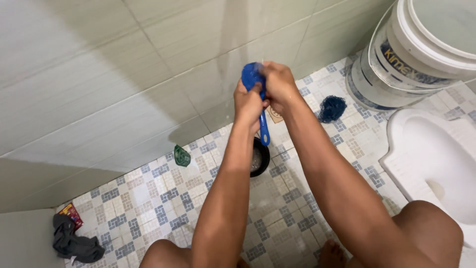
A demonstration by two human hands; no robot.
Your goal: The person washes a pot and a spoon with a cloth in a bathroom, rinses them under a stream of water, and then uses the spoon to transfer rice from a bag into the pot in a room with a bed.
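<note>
- Fingers of left hand curled tight round the handle of the blue brush, likely to steady it; right hand clamped over its head.
- Brush held upright, far from the body, before the tiled wall.
- Handle poking down below the fingers, above the black bowl.

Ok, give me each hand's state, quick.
Left hand: closed around the blue brush handle.
Right hand: closed on the brush head.
</note>
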